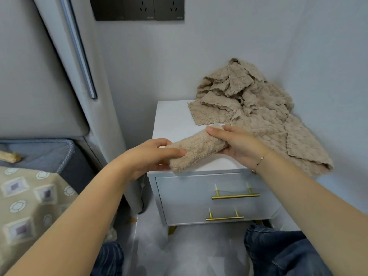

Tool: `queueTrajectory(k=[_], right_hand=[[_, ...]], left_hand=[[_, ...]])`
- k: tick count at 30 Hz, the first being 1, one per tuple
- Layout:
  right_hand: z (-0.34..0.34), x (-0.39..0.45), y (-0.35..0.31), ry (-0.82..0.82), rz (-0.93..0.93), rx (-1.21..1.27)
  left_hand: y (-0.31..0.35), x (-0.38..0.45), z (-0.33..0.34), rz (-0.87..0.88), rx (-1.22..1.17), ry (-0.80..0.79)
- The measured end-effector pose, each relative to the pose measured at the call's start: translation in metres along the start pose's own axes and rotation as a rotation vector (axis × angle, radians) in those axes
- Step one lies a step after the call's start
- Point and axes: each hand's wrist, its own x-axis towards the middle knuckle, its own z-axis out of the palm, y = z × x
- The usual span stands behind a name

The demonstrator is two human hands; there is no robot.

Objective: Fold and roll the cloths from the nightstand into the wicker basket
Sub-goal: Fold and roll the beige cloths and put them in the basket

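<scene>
Beige, nubbly terry forms a rolled cloth, a plump cylinder lying slantwise over the front of the nightstand, whose top is smooth and white. The left hand curls round the roll's lower end, thumb laid across the pile; the right hand grips its upper end, fingers wrapped over the top. Behind them, a heap of loose cloths in the same waffled, scallop-edged fabric sits crumpled in the back right corner, one flat piece trailing over the right edge. Slim brass bar handles cross the two pale grey drawer fronts.
</scene>
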Motion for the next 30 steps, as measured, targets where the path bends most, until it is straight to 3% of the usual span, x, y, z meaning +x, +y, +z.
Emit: queueTrajectory(k=[5, 9, 19, 30], right_hand=[[-0.009, -0.045, -0.011, 0.172, -0.155, 0.251], [-0.014, -0.091, -0.014, 0.191, -0.151, 0.528], [-0.043, -0.196, 0.020, 0.509, -0.212, 0.513], [-0.089, -0.318, 0.078, 0.942, -0.260, 0.580]], left_hand=[[0.014, -0.016, 0.039, 0.081, -0.154, -0.066], [0.029, -0.033, 0.079, 0.195, -0.207, -0.016], [0.026, -0.088, 0.167, 0.337, 0.024, -0.181], [0.001, -0.133, 0.268, 0.303, 0.298, -0.536]])
